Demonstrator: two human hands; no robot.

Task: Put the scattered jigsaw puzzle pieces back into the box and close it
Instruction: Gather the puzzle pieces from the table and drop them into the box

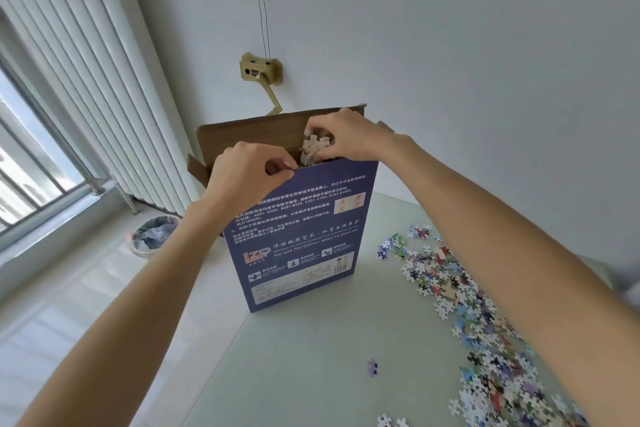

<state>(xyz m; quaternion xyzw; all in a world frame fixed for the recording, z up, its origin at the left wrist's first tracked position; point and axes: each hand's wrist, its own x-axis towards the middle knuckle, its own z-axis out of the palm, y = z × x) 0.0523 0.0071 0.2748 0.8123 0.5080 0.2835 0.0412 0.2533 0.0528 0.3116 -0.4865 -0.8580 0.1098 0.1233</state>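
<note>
A blue puzzle box (298,239) stands upright near the table's left corner, its brown top flaps (242,135) folded open. My left hand (242,177) pinches the front top edge of the box. Over the opening, my right hand (339,137) is closed around a bunch of puzzle pieces (313,146), pale backs showing. Many more scattered puzzle pieces (460,305) lie on the table to the right, partly hidden under my right forearm. One lone piece (372,367) lies in front of the box.
The pale green table (311,357) ends at a corner just left of the box. Below on the floor stands a waste bin (154,236). A white radiator (86,80) and a window fill the left side; a brass crank fixture (261,74) is on the wall behind.
</note>
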